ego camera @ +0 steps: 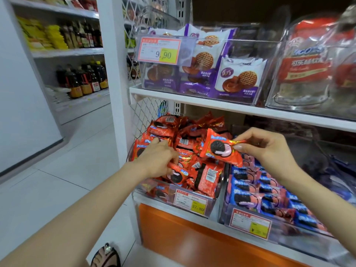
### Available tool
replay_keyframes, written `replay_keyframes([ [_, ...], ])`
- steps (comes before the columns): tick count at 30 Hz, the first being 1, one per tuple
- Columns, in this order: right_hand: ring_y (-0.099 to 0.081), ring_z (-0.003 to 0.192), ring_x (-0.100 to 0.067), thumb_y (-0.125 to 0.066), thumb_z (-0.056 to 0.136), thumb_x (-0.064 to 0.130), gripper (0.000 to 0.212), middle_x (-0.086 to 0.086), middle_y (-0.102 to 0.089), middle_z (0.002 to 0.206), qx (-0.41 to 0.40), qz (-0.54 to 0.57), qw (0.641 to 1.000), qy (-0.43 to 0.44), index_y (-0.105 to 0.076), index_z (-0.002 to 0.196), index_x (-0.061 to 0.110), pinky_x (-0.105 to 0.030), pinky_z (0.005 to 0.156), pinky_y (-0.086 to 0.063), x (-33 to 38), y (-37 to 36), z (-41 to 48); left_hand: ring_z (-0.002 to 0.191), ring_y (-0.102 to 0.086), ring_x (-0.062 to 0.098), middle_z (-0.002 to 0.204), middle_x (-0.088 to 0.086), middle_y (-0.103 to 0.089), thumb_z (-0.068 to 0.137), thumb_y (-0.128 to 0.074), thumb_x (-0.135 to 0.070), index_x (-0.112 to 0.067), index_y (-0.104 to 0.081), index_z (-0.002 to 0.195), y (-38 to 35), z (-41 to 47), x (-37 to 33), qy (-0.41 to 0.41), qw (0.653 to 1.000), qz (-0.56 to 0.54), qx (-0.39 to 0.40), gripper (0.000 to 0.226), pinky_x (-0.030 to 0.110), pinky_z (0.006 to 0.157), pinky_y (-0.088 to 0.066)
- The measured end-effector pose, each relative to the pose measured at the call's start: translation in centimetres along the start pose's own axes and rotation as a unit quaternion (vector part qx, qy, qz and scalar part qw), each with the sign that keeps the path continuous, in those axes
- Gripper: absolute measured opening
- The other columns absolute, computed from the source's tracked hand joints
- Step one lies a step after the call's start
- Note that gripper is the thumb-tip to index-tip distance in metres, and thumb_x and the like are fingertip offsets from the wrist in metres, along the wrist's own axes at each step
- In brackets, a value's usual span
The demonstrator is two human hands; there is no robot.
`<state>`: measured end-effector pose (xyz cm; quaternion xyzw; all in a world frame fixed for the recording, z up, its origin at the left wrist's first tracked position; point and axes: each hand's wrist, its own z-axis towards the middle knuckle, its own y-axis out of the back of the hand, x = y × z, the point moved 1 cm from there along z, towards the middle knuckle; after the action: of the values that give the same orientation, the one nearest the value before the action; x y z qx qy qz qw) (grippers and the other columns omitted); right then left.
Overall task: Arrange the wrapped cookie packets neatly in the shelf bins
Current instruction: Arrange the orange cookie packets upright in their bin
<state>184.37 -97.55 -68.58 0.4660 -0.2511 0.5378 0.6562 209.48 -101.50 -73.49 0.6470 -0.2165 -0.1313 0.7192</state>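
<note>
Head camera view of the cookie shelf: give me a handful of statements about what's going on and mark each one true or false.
1. The right hand pinches an orange cookie packet by its end seam. True.
2. That packet lies flat among the blue packets. False: it is held up in the air, above the bins.
3. The left hand is down in the pile of orange packets. True.
4. The blue packets sit to the left of the orange pile. False: they are in the bin to its right.
5. The bin on the shelf above holds purple-and-white packets. True.
</note>
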Motion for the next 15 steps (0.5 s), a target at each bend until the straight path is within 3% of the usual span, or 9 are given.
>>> replay_keyframes([
  [3,-0.062,0.066,-0.003,-0.070,0.076,-0.003,0.019,0.003,-0.071,0.072,0.009,-0.006,1.000,-0.007,-0.069,0.073,0.015,-0.012,0.067,-0.048,-0.2,0.0,-0.3,0.110,-0.036,0.016,0.116,-0.007,-0.053,0.084,-0.060,-0.045,-0.026,-0.060,0.112,-0.1,-0.2,0.0,-0.036,0.996,0.079,-0.019,0.034,0.030,0.083,-0.018],
  [15,-0.063,0.066,-0.007,-0.069,0.079,-0.001,0.016,0.000,-0.070,0.070,-0.001,0.005,1.000,-0.029,-0.068,0.074,0.015,-0.017,0.065,-0.052,-0.1,-1.9,0.0,0.107,-0.039,0.016,0.107,-0.007,-0.059,0.081,-0.063,-0.042,-0.021,-0.061,0.106,-0.2,-0.2,-0.2,-0.039,0.994,0.090,-0.048,0.033,0.030,0.081,-0.016],
])
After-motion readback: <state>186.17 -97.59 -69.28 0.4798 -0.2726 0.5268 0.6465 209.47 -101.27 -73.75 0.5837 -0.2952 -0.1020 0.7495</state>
